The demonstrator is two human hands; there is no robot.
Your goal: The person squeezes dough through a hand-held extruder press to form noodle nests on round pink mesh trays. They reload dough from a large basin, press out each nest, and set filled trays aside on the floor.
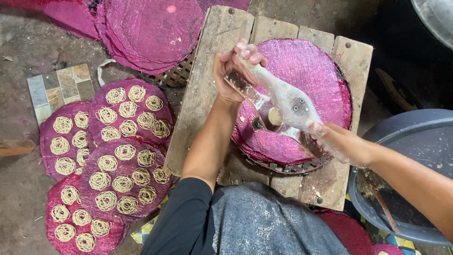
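A rough, dusty concrete floor (28, 52) runs under everything, and a low table of worn wooden planks (207, 85) stands in the middle of the view. On the planks lies a round magenta woven mat (321, 80), set on a dark wicker tray whose rim (283, 167) shows along the near edge.

Above the mat, both hands hold a wooden noodle press (288, 101), its surface whitened with dough. The left hand (231, 71) grips the far end of the press handles: its fingers (247, 52) are curled shut over the upper, pale handle, with the darker lower arm of the press under the palm. The right hand (342, 144) is closed around the near end, fingers wrapped so that the press body runs out from between them toward the left hand. The press slants across the mat's left half, above it; whether it touches the mat cannot be told.

To the left, on the floor, more magenta mats carry rows of coiled pale noodle nests (125, 153). A stack of bare magenta mats (151, 28) lies beyond them, beside a small tiled slab (59, 87). At the right stands a grey plastic basin (415, 137) holding a dough-smeared stick (382, 205).
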